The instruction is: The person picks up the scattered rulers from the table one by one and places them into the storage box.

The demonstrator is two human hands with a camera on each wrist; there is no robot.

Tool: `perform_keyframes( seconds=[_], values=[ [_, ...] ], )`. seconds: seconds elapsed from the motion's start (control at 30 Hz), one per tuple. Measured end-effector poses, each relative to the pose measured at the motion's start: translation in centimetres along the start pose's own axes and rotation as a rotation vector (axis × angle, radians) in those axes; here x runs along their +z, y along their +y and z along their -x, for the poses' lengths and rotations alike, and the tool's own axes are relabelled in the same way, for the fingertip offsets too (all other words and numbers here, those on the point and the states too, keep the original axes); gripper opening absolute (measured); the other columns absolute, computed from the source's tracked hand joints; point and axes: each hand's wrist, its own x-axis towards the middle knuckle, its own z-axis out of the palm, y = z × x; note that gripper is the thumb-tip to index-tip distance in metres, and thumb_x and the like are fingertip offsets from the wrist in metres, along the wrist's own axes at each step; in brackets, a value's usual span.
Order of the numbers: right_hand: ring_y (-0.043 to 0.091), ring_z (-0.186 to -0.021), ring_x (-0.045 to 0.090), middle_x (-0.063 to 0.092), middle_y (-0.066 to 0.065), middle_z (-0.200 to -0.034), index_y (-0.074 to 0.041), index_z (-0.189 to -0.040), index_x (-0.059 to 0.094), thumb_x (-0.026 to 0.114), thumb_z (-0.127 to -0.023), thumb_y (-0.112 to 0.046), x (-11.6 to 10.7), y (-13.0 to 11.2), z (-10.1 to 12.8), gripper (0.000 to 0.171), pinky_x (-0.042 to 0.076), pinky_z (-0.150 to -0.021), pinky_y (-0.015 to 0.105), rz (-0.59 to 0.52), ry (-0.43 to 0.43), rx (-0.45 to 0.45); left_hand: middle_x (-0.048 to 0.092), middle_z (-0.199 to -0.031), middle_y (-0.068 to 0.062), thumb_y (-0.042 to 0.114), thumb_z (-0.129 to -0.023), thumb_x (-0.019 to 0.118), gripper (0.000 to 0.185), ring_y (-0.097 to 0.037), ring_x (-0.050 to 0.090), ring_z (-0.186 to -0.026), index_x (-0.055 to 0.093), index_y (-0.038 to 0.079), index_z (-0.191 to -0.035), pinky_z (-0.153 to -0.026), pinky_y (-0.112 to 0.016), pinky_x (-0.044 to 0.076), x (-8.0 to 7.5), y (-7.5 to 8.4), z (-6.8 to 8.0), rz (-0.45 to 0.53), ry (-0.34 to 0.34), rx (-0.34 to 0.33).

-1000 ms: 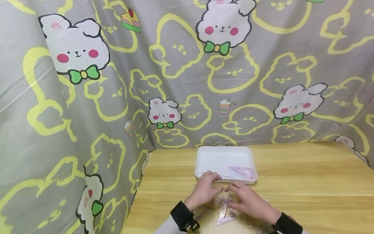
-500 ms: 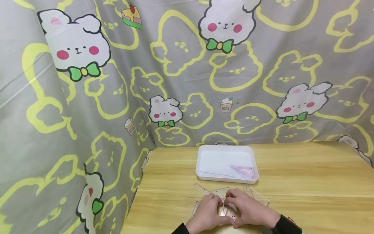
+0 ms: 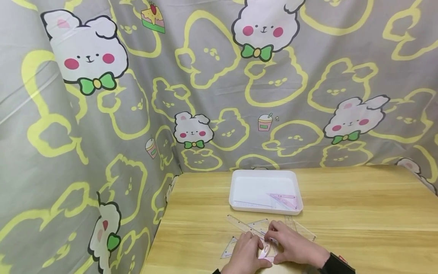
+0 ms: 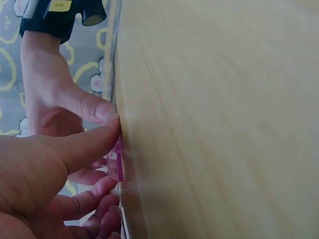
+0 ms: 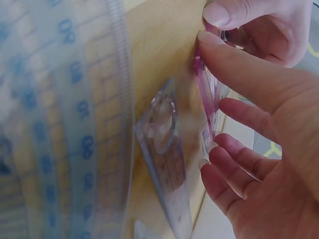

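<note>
A pink-edged transparent set square (image 3: 265, 250) lies low on the table between my two hands. My left hand (image 3: 243, 254) holds it from the left, thumb and fingertips at its edges. From the right, my right hand (image 3: 293, 244) grips it the same way, and the thumbs nearly meet at its near side. The left wrist view shows its pink edge (image 4: 117, 164) between thumb and fingers, against the wood. In the right wrist view the pink set square (image 5: 205, 89) stands edge-on beside the fingertips. My hands hide part of it.
A white tray (image 3: 254, 186) behind holds a pink set square (image 3: 286, 200) and a clear ruler (image 3: 251, 204). Around my hands lie a clear ruler (image 3: 239, 223), a clear set square (image 3: 228, 248) and other clear pieces. Blue-numbered clear plastic (image 5: 75, 124) looms in the right wrist view.
Both hands have come down nearer to me and closed in on the pink set square. The left hand has moved back from the tray, and more of the clear pieces show.
</note>
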Motion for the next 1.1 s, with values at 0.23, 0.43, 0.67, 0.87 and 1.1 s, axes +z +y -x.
perform_keyframes(
  seconds=[0.23,0.43,0.67,0.87,1.1],
  values=[
    [0.003,-0.094,0.036,0.047,-0.011,-0.104,-0.025,-0.101,0.067,0.093,-0.067,-0.046,-0.1,0.1,-0.3,0.048,0.035,-0.075,0.021,0.030,0.022,-0.006,0.041,-0.082,0.015,0.044,-0.073,0.095,0.041,-0.002,0.036,-0.078,0.061,0.024,-0.086,-0.069,-0.020,0.034,0.0,0.0,-0.5,0.017,-0.010,-0.005],
    [0.001,-0.088,0.035,0.045,-0.017,-0.093,-0.029,-0.091,0.057,0.093,-0.066,-0.044,-0.2,0.2,-0.4,0.046,0.030,-0.075,0.023,0.062,0.049,-0.010,0.050,-0.071,0.017,0.033,-0.081,0.092,0.031,0.002,0.042,-0.066,0.064,0.020,-0.075,-0.063,-0.018,0.035,-1.1,-0.1,-1.0,0.270,-0.016,0.021],
    [-0.005,-0.072,0.049,0.056,-0.014,-0.079,-0.020,-0.091,0.059,0.086,-0.085,-0.029,-0.5,0.3,-0.2,0.029,0.044,-0.059,0.018,-0.259,-0.016,-0.003,0.054,-0.072,0.018,0.024,-0.091,0.083,0.022,0.005,0.047,-0.065,0.066,0.017,-0.078,-0.064,-0.017,0.040,-1.3,-0.7,-1.4,0.380,-0.055,0.114],
    [-0.003,-0.075,0.059,0.065,-0.011,-0.085,-0.013,-0.114,0.060,0.077,-0.094,-0.019,-0.6,0.3,-0.2,0.027,0.052,-0.062,0.022,-0.406,0.048,-0.012,0.063,-0.080,0.015,0.017,-0.096,0.077,0.012,0.006,0.055,-0.072,0.068,0.016,-0.088,-0.067,-0.017,0.048,-1.7,-1.2,-1.4,0.485,-0.034,0.136],
    [0.006,-0.075,0.065,0.069,-0.002,-0.088,0.003,-0.145,0.044,0.072,-0.097,-0.007,-1.0,0.1,-0.3,0.056,0.055,-0.062,0.026,-0.499,0.169,0.085,0.070,-0.086,0.007,0.009,-0.097,0.072,0.009,-0.004,0.064,-0.072,0.069,0.013,-0.105,-0.066,-0.021,0.054,-2.8,-1.2,-1.5,0.719,-0.050,0.079]
  ],
)
